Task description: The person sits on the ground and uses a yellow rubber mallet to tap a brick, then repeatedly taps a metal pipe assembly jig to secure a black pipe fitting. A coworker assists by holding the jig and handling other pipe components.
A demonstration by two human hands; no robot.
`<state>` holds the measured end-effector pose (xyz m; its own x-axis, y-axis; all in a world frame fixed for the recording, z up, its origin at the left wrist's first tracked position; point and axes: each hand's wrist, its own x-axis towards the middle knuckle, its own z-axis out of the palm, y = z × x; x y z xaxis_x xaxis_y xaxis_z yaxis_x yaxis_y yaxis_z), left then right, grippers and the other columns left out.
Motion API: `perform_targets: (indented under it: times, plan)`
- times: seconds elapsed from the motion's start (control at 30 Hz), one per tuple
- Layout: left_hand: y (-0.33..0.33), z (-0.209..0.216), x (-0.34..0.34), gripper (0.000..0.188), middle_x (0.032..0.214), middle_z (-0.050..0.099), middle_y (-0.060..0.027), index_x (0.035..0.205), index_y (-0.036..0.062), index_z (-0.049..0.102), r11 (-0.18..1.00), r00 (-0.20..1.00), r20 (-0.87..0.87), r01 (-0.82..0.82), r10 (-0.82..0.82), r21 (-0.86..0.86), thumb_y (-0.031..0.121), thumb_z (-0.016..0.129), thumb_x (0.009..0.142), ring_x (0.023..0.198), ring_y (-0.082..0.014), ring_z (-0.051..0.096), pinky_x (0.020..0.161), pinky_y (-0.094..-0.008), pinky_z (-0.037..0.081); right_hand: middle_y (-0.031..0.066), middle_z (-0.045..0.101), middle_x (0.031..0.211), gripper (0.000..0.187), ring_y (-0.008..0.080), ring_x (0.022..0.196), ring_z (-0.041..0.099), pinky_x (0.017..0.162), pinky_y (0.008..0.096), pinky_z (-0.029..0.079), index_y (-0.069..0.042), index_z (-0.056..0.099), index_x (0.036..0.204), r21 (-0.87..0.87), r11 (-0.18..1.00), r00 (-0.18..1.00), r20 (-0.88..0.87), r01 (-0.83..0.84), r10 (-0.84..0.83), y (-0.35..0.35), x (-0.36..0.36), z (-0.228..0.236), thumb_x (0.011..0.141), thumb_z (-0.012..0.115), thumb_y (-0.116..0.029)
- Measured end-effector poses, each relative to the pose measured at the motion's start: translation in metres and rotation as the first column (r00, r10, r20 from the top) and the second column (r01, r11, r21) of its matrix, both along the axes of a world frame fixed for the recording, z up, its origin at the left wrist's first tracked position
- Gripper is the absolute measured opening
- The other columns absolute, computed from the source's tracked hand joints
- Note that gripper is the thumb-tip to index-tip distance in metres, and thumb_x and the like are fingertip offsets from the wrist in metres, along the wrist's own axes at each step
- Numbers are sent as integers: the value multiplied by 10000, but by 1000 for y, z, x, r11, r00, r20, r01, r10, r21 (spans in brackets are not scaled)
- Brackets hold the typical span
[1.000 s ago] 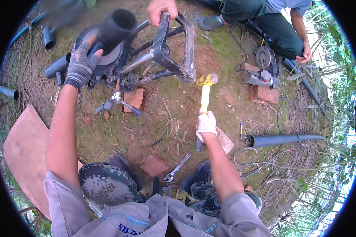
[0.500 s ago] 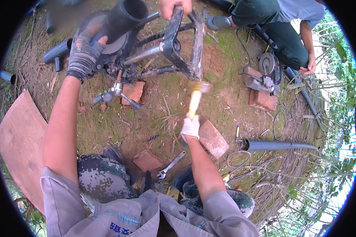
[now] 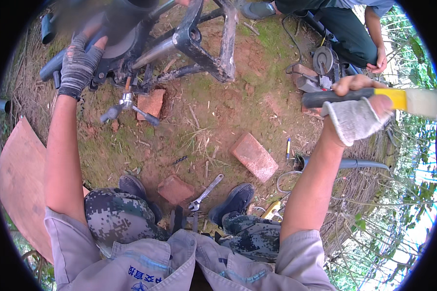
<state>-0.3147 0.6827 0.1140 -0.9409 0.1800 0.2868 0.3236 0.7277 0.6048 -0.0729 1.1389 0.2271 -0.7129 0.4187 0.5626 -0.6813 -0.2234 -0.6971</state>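
Observation:
My left hand (image 3: 77, 65), in a grey striped fingerless glove, grips a black pipe (image 3: 124, 22) at the upper left, beside a round disc on a black metal frame (image 3: 204, 53). A screw clamp with a crosswise handle (image 3: 126, 104) hangs from the frame's near side. Out to the right, my right hand (image 3: 359, 114), in a pale fingerless glove, is closed round the black and yellow handle of a mallet (image 3: 398, 98). The mallet's shaft points right, and its head is out of view. Blur covers part of the pipe's upper end.
A person (image 3: 349, 53) crouches at the upper right by a corded power tool (image 3: 323, 72). Bricks (image 3: 255, 155), an adjustable wrench (image 3: 206, 191), a drill bit (image 3: 179, 160) and a marker (image 3: 288, 148) lie on the ground. A board (image 3: 24, 179) stands left; another pipe (image 3: 349, 162) lies right.
My right hand has swung the mallet from near the frame's lower corner up and out to the right. The frame, pipe and left hand appear shifted up and left in view.

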Motion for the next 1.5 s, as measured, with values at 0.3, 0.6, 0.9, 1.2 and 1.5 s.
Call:
perform_targets:
  times: [0.3, 0.6, 0.9, 1.2, 1.5]
  plan:
    - [22, 5, 4, 446, 1232, 688, -176, 1297, 96, 660, 998, 987, -148, 60, -62, -14, 237, 754, 885, 1170, -312, 644, 1026, -392, 480, 7, 484, 664, 303, 135, 500, 459, 449, 301, 377, -117, 519, 960, 26, 941, 68, 996, 338, -52, -90, 82, -339, 1024, 585, -406]
    - [11, -5, -2, 445, 1183, 709, -124, 1367, 141, 630, 998, 991, -122, 39, -45, -49, 229, 710, 938, 1068, -198, 668, 979, -326, 494, 6, 490, 603, 246, 124, 408, 461, 343, 286, 398, -90, 484, 933, 119, 877, 611, 674, 465, -416, -49, 36, -94, 1020, 613, -281]
    - [18, -2, 5, 449, 1206, 701, -118, 1377, 144, 628, 997, 989, -125, 74, -74, -7, 215, 715, 942, 1078, -184, 660, 976, -315, 501, 99, 575, 742, 411, 211, 538, 582, 472, 383, 494, -119, 535, 1204, 313, 727, 668, 290, 611, -686, -62, 78, -219, 1003, 592, -473]
    - [23, 1, 6, 478, 1203, 699, -194, 1327, 129, 646, 999, 998, -65, -20, 17, -43, 247, 749, 876, 1138, -337, 662, 997, -409, 499, -4, 435, 604, 264, 136, 399, 417, 340, 314, 355, -121, 409, 933, -8, 897, 192, 978, 441, -86, -95, 84, -222, 1038, 578, -296]
    - [-4, -10, 4, 450, 1152, 722, -131, 1374, 163, 629, 998, 985, -166, 36, -45, -55, 273, 710, 945, 1037, -193, 687, 936, -323, 522, 125, 625, 782, 438, 240, 557, 604, 507, 408, 551, -71, 541, 1065, 165, 884, 891, 55, 437, -451, -11, 9, -10, 979, 632, -491]
